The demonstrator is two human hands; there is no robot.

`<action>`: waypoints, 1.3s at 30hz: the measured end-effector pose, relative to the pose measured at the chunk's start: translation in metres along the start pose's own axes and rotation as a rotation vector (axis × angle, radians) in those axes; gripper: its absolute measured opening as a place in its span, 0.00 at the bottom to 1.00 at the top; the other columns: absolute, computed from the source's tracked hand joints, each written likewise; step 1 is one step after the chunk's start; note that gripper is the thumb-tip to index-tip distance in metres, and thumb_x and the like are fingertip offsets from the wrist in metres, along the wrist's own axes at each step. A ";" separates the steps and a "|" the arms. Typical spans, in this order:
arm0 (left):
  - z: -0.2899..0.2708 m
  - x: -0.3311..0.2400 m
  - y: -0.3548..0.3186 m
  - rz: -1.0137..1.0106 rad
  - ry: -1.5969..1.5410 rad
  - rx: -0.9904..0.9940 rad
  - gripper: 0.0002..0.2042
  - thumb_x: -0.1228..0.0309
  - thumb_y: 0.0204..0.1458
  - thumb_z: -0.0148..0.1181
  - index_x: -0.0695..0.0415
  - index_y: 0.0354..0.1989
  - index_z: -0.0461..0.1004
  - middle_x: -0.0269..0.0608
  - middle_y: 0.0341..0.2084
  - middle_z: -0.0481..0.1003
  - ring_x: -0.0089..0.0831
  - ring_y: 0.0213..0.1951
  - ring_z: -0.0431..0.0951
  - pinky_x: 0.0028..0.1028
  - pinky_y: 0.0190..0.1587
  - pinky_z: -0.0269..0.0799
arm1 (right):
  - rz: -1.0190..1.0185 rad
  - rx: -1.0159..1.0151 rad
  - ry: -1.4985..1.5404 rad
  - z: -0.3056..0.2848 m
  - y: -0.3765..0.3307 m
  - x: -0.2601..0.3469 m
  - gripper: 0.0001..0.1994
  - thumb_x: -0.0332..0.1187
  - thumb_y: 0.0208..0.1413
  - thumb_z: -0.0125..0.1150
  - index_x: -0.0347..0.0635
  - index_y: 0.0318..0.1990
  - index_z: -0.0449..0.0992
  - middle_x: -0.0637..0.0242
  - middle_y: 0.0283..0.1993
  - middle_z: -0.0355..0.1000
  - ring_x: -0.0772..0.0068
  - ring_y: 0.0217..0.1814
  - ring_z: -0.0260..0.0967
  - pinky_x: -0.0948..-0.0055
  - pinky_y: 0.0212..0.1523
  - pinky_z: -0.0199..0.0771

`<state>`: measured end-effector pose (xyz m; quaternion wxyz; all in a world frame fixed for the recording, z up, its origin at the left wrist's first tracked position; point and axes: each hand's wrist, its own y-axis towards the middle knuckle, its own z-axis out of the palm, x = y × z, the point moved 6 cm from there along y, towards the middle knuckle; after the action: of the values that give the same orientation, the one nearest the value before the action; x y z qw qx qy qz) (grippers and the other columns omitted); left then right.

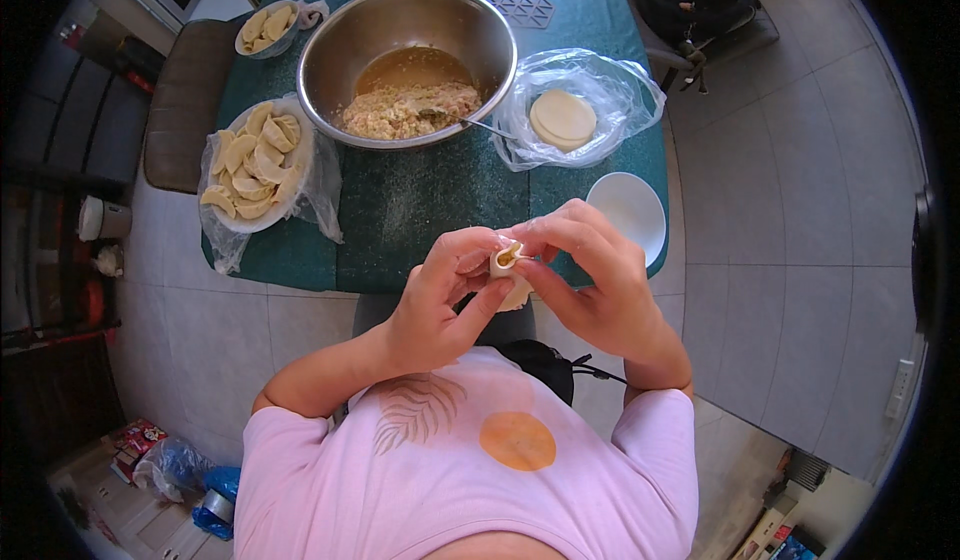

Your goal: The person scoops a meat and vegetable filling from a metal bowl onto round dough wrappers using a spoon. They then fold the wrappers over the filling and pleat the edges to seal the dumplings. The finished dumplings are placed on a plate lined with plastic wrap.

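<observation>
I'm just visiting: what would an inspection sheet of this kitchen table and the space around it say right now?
Surface: green table, mostly covered.
Job's things: half-folded dumpling, filling showing; steel bowl of filling with a spoon; stack of round wrappers on plastic; plate of folded dumplings; smaller dish of dumplings; white bowl.
Clutter: dark trivet at the far edge.
Hands: left hand and right hand both pinch the dumpling.
Cables: nothing seen.
Surroundings: tiled floor, brown chair, black bag.
</observation>
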<state>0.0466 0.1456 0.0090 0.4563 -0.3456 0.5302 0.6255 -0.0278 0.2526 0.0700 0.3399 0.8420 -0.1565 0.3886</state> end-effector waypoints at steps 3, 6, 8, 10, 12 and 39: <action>0.000 0.000 -0.001 0.000 -0.018 0.003 0.18 0.84 0.55 0.47 0.61 0.53 0.54 0.51 0.52 0.65 0.27 0.48 0.70 0.26 0.49 0.69 | -0.087 -0.015 -0.094 -0.001 0.001 0.006 0.12 0.20 0.43 0.63 0.37 0.38 0.73 0.61 0.32 0.67 0.64 0.32 0.66 0.71 0.30 0.67; 0.001 -0.002 0.000 0.014 -0.031 -0.017 0.18 0.84 0.55 0.47 0.61 0.53 0.53 0.51 0.52 0.64 0.28 0.50 0.69 0.26 0.49 0.69 | -0.146 -0.026 -0.186 0.000 0.000 0.010 0.13 0.20 0.43 0.63 0.37 0.38 0.73 0.59 0.34 0.67 0.62 0.32 0.65 0.70 0.31 0.67; 0.001 -0.001 -0.001 0.002 -0.027 -0.018 0.18 0.84 0.55 0.47 0.60 0.53 0.53 0.51 0.53 0.64 0.28 0.50 0.69 0.26 0.50 0.68 | -0.172 -0.024 -0.235 0.001 -0.001 0.012 0.12 0.20 0.43 0.62 0.36 0.38 0.72 0.59 0.35 0.66 0.61 0.33 0.65 0.69 0.33 0.67; 0.002 -0.002 0.000 0.006 -0.033 -0.021 0.18 0.84 0.55 0.47 0.60 0.52 0.52 0.51 0.52 0.64 0.28 0.50 0.69 0.26 0.50 0.69 | -0.198 -0.013 -0.276 0.002 -0.002 0.014 0.12 0.20 0.43 0.62 0.36 0.37 0.72 0.58 0.37 0.66 0.60 0.35 0.65 0.69 0.34 0.66; 0.003 -0.001 -0.001 -0.015 -0.046 -0.027 0.18 0.84 0.55 0.46 0.60 0.52 0.51 0.51 0.52 0.64 0.28 0.49 0.69 0.26 0.49 0.69 | -0.132 -0.001 -0.207 0.004 -0.003 0.008 0.12 0.20 0.43 0.62 0.36 0.37 0.71 0.59 0.37 0.65 0.59 0.36 0.65 0.68 0.35 0.66; -0.007 -0.022 -0.002 -0.098 0.428 0.090 0.17 0.82 0.52 0.50 0.61 0.49 0.55 0.47 0.34 0.72 0.30 0.36 0.77 0.26 0.38 0.71 | -0.336 0.686 -0.562 0.019 0.024 0.022 0.10 0.34 0.43 0.59 0.40 0.30 0.67 0.66 0.28 0.65 0.66 0.34 0.67 0.70 0.36 0.66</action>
<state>0.0556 0.1346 0.0267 0.3785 -0.4750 0.6249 0.4905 -0.0156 0.2223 0.0892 0.0448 0.9918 0.0331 0.1147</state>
